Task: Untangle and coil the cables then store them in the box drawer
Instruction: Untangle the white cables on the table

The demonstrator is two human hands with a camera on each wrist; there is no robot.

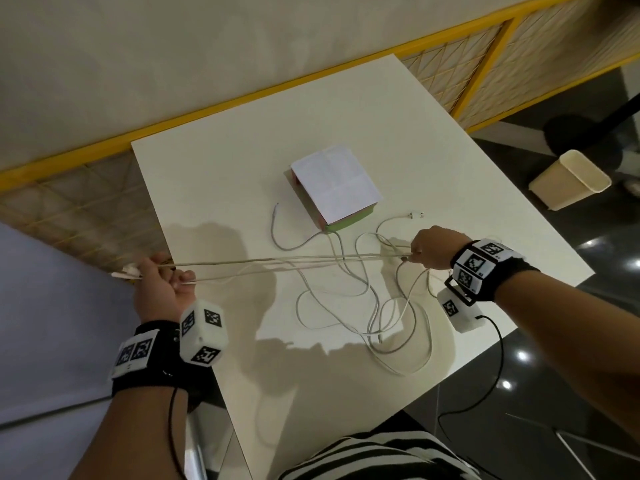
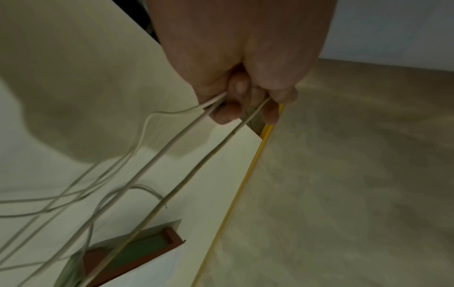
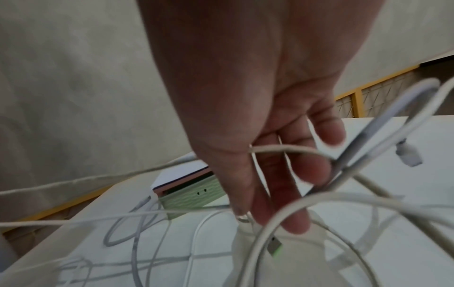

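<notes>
Several white cables (image 1: 367, 296) lie tangled on the white table (image 1: 221, 168), in loops near its front right. Two strands (image 1: 277, 263) are pulled taut between my hands. My left hand (image 1: 162, 282) grips them beyond the table's left edge, fingers curled round the strands (image 2: 186, 136). My right hand (image 1: 429, 247) pinches the strands' other end above the tangle; looped cables (image 3: 290, 151) pass through its fingers (image 3: 317, 170). The box drawer (image 1: 334, 187) sits mid-table, white on top with a green front (image 3: 191, 200), slightly pulled out.
A loose connector (image 1: 415, 215) lies right of the box, and a cable end (image 1: 277, 206) to its left. A yellow-framed lattice rail (image 1: 485, 64) runs behind the table. A beige bin (image 1: 571, 178) stands on the dark floor at right.
</notes>
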